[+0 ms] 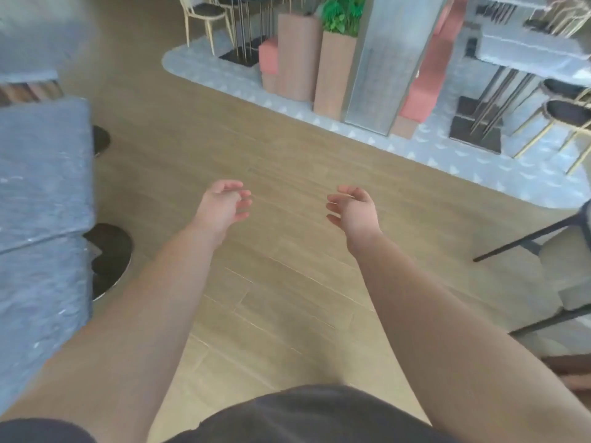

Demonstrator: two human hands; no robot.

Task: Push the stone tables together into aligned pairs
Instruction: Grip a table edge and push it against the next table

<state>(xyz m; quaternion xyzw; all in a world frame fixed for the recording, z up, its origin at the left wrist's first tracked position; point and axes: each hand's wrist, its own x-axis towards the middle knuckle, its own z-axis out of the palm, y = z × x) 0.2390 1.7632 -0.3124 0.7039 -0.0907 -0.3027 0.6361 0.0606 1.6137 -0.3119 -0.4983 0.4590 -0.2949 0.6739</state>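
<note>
Two grey stone tables stand edge to edge at the left: a farther one (44,167) and a nearer one (41,302), with a seam between them. A third stone table (28,49) sits at the far left. Another stone table (524,49) stands at the upper right on the tiled area. My left hand (224,204) and my right hand (353,209) hang over the wooden floor, fingers loosely curled, holding nothing. Both hands are well apart from every table.
Round black table bases (112,251) show under the left tables. Tall planters (300,55) with a green plant, a grey pillar (383,65) and pink benches stand ahead. Chairs with gold legs sit at the upper right; a dark-legged chair (543,238) is at the right.
</note>
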